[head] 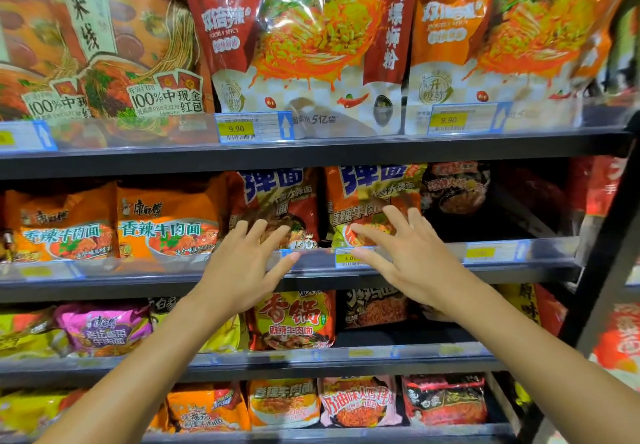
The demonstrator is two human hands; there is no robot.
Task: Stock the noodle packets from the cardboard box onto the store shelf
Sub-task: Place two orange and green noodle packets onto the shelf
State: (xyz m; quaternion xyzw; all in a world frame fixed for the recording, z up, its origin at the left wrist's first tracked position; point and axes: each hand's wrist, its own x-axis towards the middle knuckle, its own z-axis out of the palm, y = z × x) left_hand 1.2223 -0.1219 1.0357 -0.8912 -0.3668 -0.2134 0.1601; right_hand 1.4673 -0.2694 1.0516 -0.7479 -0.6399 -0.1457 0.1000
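Observation:
Both my hands reach toward the second shelf (pixel 519 267) from the top. My left hand (pixel 247 263) is spread open in front of a red and orange noodle packet (pixel 287 197) with blue lettering. My right hand (pixel 405 253) is also open, fingers apart, just before a second packet of the same kind (pixel 374 187). Neither hand holds anything. Whether the fingertips touch the packets I cannot tell. The cardboard box is out of view.
Orange noodle packets (pixel 166 222) fill the same shelf to the left; a dark packet (pixel 453 187) stands to the right, beside a dark gap (pixel 502 215). Large bags (pixel 304 38) sit on the top shelf. Lower shelves hold more packets (pixel 294 319). A black upright (pixel 602 253) bounds the right side.

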